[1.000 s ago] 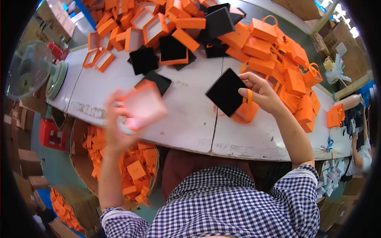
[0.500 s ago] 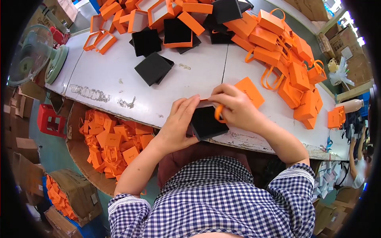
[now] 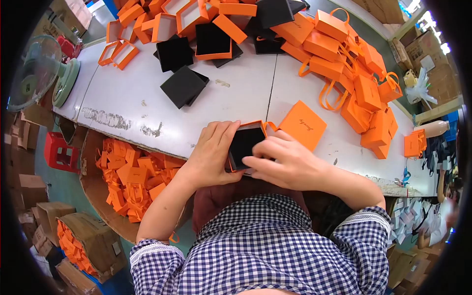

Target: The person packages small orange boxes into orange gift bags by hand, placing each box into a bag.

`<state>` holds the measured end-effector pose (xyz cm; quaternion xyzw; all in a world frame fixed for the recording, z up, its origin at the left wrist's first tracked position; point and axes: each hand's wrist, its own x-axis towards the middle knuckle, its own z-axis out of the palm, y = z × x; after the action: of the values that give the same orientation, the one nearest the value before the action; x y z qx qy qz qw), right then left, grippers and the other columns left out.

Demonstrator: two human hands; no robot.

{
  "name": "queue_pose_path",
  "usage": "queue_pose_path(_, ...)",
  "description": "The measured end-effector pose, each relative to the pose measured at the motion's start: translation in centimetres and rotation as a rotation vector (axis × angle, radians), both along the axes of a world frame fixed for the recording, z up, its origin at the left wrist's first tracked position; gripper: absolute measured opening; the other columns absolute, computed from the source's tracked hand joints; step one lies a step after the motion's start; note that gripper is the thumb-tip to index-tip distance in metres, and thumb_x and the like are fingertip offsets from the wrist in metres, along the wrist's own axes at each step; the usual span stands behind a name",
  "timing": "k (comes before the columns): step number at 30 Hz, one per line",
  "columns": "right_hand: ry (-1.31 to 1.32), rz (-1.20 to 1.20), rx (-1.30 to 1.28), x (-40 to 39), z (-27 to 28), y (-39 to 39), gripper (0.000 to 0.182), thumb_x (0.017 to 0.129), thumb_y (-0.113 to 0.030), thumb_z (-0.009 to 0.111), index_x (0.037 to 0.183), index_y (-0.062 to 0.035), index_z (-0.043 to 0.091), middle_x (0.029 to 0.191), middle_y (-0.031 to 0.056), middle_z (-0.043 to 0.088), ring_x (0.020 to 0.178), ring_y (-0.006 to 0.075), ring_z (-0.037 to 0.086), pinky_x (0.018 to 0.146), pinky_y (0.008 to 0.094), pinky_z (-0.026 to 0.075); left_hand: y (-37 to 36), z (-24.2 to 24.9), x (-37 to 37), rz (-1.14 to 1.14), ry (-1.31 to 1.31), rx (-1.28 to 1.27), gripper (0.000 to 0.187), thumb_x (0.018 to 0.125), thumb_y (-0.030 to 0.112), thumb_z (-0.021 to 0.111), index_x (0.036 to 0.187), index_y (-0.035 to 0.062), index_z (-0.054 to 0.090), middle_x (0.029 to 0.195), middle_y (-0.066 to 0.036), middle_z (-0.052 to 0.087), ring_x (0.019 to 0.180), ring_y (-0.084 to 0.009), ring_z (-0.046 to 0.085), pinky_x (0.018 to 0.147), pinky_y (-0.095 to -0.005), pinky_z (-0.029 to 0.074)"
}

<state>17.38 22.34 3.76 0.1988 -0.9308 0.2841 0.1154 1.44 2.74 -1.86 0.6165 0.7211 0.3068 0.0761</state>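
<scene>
An orange box (image 3: 257, 124) with a black insert (image 3: 245, 143) inside it lies near the table's front edge. My left hand (image 3: 212, 153) is closed round the box's left side, its thumb at the lower edge. Over the right part of the insert, my right hand (image 3: 285, 161) has its fingers bent and touching the black surface; whether they pinch anything is hidden. A short orange ribbon (image 3: 270, 126) shows at the box's upper right corner. Just beyond it lies a flat orange lid (image 3: 302, 125) with dark lettering.
Black pads (image 3: 183, 87) and open orange boxes (image 3: 214, 46) lie across the table's far side. Orange bags (image 3: 366, 93) are heaped at right. A carton (image 3: 93, 184) of orange pieces stands below left, a fan (image 3: 66, 81) far left. Another person (image 3: 445, 216) is at far right.
The black insert now sits down inside the orange box, where it was tilted before. My right hand has moved down onto it and no longer holds up the ribbon loop.
</scene>
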Motion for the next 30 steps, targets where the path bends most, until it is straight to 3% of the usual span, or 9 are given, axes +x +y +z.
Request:
queue_pose_path(3, 0.112, 0.048, 0.217, -1.1, -2.4, -0.2, 0.038, 0.08, -0.024, 0.085, 0.109, -0.0066, 0.068, 0.104, 0.0072, 0.061, 0.099, 0.0242, 0.059, 0.085, 0.0428, 0.049, -0.7, -0.5, 0.5, 0.016, -0.047, 0.057, 0.108, 0.062, 0.021, 0.09, 0.154, 0.0031, 0.035, 0.148, -0.022, 0.044, 0.134, -0.0421, 0.045, 0.113, -0.0486, 0.042)
queue_pose_path(5, -0.023, 0.087, 0.14, -1.0, -2.5, 0.1, 0.042, 0.079, -0.02, 0.084, 0.116, -0.0065, 0.067, 0.117, 0.0087, 0.064, 0.111, 0.0272, 0.061, 0.097, 0.0446, 0.048, -1.3, -1.4, 0.9, 0.038, -0.097, 0.154, 0.103, 0.064, 0.018, 0.09, 0.152, 0.0051, 0.039, 0.151, -0.023, 0.042, 0.136, -0.0436, 0.045, 0.114, -0.0495, 0.042)
queue_pose_path(9, -0.155, 0.066, -0.039, 0.7, 3.1, 5.2, 0.058, 0.078, -0.021, 0.085, 0.129, -0.0062, 0.062, 0.138, 0.0118, 0.059, 0.132, 0.0328, 0.054, 0.111, 0.0495, 0.042, -1.9, -1.9, 1.3, 0.002, -0.008, 0.209, 0.057, 0.074, 0.014, 0.085, 0.126, 0.0102, 0.062, 0.157, -0.027, 0.038, 0.142, -0.0492, 0.042, 0.113, -0.0525, 0.043)
queue_pose_path(12, -0.371, -0.159, 0.517, 2.0, 4.3, 8.9, 0.077, 0.075, -0.023, 0.087, 0.141, -0.005, 0.053, 0.155, 0.0133, 0.047, 0.146, 0.0388, 0.04, 0.12, 0.0527, 0.035, -1.9, -1.0, 1.4, -0.001, 0.081, 0.154, 0.051, 0.074, 0.015, 0.084, 0.12, 0.0086, 0.063, 0.156, -0.027, 0.039, 0.144, -0.0496, 0.039, 0.114, -0.0528, 0.042)
queue_pose_path(15, -0.374, -0.18, 0.625, 2.3, 2.0, 10.0, 0.099, 0.071, -0.036, 0.091, 0.152, -0.0053, 0.042, 0.163, 0.0135, 0.036, 0.154, 0.0404, 0.028, 0.125, 0.0514, 0.03, -1.6, -0.7, 1.5, 0.027, 0.048, 0.143, 0.052, 0.072, 0.013, 0.087, 0.119, 0.0082, 0.064, 0.157, -0.026, 0.04, 0.144, -0.0505, 0.039, 0.115, -0.0549, 0.04)
queue_pose_path(17, -0.459, -0.451, 0.371, 2.4, 1.6, 9.0, 0.095, 0.072, -0.034, 0.089, 0.149, -0.0036, 0.043, 0.156, 0.017, 0.042, 0.147, 0.0416, 0.037, 0.123, 0.0503, 0.033, -1.6, -1.0, 0.9, 0.068, 0.066, 0.153, 0.056, 0.07, 0.013, 0.087, 0.121, 0.0082, 0.065, 0.153, -0.024, 0.043, 0.139, -0.0487, 0.042, 0.112, -0.054, 0.041)
queue_pose_path(24, -0.118, -0.351, 0.114, -1.2, 0.9, 6.7, 0.057, 0.077, -0.026, 0.082, 0.125, -0.0034, 0.062, 0.133, 0.017, 0.056, 0.127, 0.0384, 0.051, 0.11, 0.0508, 0.041, -3.4, -1.6, -0.5, 0.24, 0.156, 0.161, 0.067, 0.067, 0.021, 0.083, 0.131, 0.0091, 0.064, 0.148, -0.022, 0.047, 0.129, -0.0431, 0.048, 0.108, -0.051, 0.043)
queue_pose_path(27, -0.263, -0.418, 0.426, -3.2, -2.1, 6.0, 0.036, 0.078, -0.021, 0.076, 0.106, -0.0013, 0.065, 0.121, 0.0163, 0.063, 0.123, 0.038, 0.055, 0.107, 0.0493, 0.043, -3.3, -1.8, -0.3, 0.265, 0.147, 0.167, 0.067, 0.067, 0.026, 0.082, 0.13, 0.0098, 0.065, 0.148, -0.02, 0.047, 0.13, -0.0416, 0.047, 0.108, -0.0498, 0.042)
queue_pose_path(30, -0.023, -0.481, 0.123, -3.8, -2.6, 6.0, 0.019, 0.083, -0.008, 0.07, 0.101, -0.0022, 0.066, 0.115, 0.0148, 0.067, 0.116, 0.0348, 0.061, 0.101, 0.0463, 0.047, -3.3, -1.9, -0.4, 0.269, 0.154, 0.173, 0.068, 0.066, 0.026, 0.082, 0.13, 0.0104, 0.065, 0.148, -0.02, 0.047, 0.129, -0.0411, 0.048, 0.108, -0.0493, 0.042)
